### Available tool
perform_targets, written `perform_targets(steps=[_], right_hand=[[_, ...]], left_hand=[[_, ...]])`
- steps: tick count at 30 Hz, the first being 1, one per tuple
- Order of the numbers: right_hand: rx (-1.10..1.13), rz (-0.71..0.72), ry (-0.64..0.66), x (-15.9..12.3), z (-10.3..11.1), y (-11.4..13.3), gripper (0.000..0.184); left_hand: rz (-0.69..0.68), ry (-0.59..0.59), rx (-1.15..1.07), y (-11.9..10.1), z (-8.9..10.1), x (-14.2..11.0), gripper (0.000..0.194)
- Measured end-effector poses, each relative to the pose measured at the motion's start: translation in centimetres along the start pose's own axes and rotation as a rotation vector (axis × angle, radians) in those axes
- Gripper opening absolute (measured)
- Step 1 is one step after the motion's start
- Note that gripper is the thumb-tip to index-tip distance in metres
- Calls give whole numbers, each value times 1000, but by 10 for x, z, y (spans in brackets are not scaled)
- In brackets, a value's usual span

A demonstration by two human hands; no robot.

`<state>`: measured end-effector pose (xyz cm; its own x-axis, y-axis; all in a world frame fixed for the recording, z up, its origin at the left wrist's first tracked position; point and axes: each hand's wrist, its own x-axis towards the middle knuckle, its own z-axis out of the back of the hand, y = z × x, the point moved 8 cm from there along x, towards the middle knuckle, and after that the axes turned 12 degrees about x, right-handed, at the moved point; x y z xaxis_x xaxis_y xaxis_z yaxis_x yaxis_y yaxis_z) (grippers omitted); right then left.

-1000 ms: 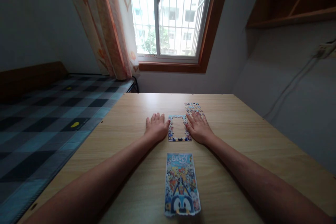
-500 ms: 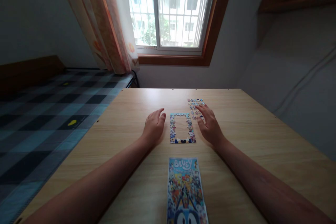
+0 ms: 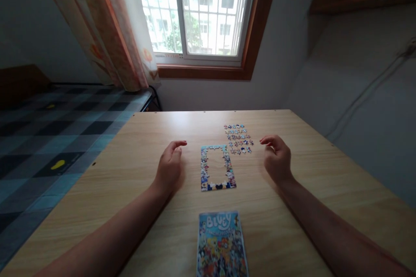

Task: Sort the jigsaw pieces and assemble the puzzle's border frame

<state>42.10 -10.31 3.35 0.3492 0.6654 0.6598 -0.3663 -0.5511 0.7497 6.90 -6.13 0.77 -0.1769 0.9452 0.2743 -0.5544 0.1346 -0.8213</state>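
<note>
On the table lies a rectangular jigsaw border (image 3: 204,169), its edge pieces joined around a bare middle. Several rows of loose jigsaw pieces (image 3: 238,137) are laid out just beyond its upper right corner. My left hand (image 3: 169,165) rests left of the border, apart from it, thumb and index finger spread with nothing between them. To the right of the loose pieces is my right hand (image 3: 278,158), its index finger stretched toward them and the other fingers curled; I see nothing in it. Nearer to me lies a colourful picture sheet or box marked "Bluey" (image 3: 222,242).
The wooden table (image 3: 312,173) reaches toward a wall with a barred window (image 3: 211,13). A bed with a checked cover (image 3: 78,125) stands along the left, beside an orange patterned curtain (image 3: 107,30). A wooden shelf (image 3: 364,0) hangs at upper right.
My right hand has moved right, off the loose pieces, uncovering them. My left hand sits a little farther from the border. The camera view has shifted slightly right.
</note>
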Motion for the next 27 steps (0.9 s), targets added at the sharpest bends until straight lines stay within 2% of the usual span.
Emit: perform_targets(steps=[4,8,18,27], right_hand=[[-6,-88,-77,2,8,-18,24],[11,-97,-90,4,7,-21,28],[4,-256,-149,5,11,-46,35],[4,-318,-143,4,9,-67,42]], left_hand=[[18,-26,-65,5,2,3,17],[19,-32,-64,5,4,4,7],[7,-58,-47,7,7,6,7],[8,-64,0,7,9,6,14]])
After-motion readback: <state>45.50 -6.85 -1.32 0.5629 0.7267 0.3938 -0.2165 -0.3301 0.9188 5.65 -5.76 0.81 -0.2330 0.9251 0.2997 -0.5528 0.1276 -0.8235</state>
